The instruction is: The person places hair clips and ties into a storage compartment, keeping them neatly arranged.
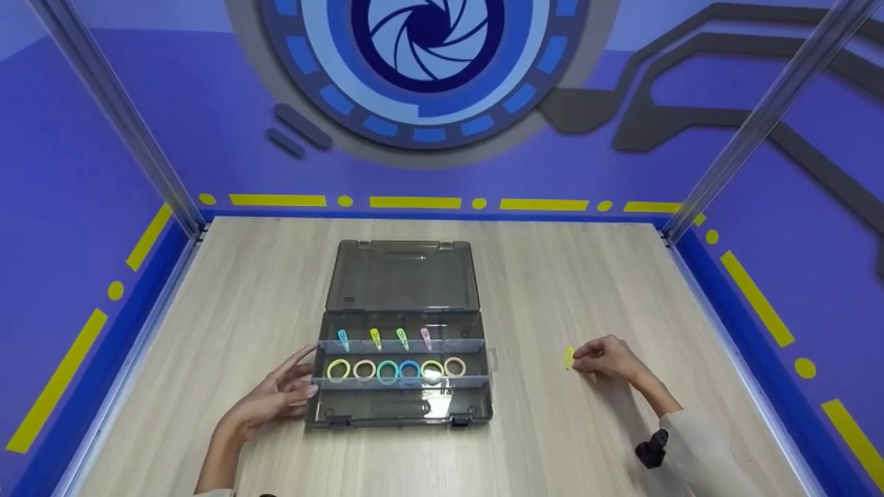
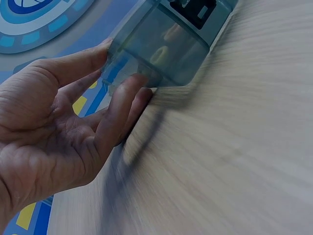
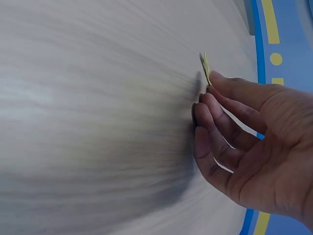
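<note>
A dark see-through plastic case (image 1: 318, 407) lies on the table with its lid (image 1: 402, 276) thrown back. Small hair clips in blue (image 1: 343, 339), yellow (image 1: 376, 338), green (image 1: 402, 338) and pink (image 1: 426, 338) stand along its rear divider. Several coloured hair ties, a teal one (image 1: 388, 382) among them, fill the middle compartment in a row. My left hand (image 1: 266, 400) touches the case's left side, fingers and thumb fairly straight against its wall (image 2: 181, 63). Off to the right, my right hand (image 1: 608, 359) pinches a thin yellow hair clip (image 3: 205, 66) between thumb and index finger, just over the table.
The light wood table (image 1: 539, 442) is walled by blue panels (image 1: 276, 172) at the back and both sides, with metal posts (image 1: 173, 186) in the corners. A black device (image 1: 651, 449) sits by the right sleeve. The case's front compartment (image 1: 373, 404) has glare on it.
</note>
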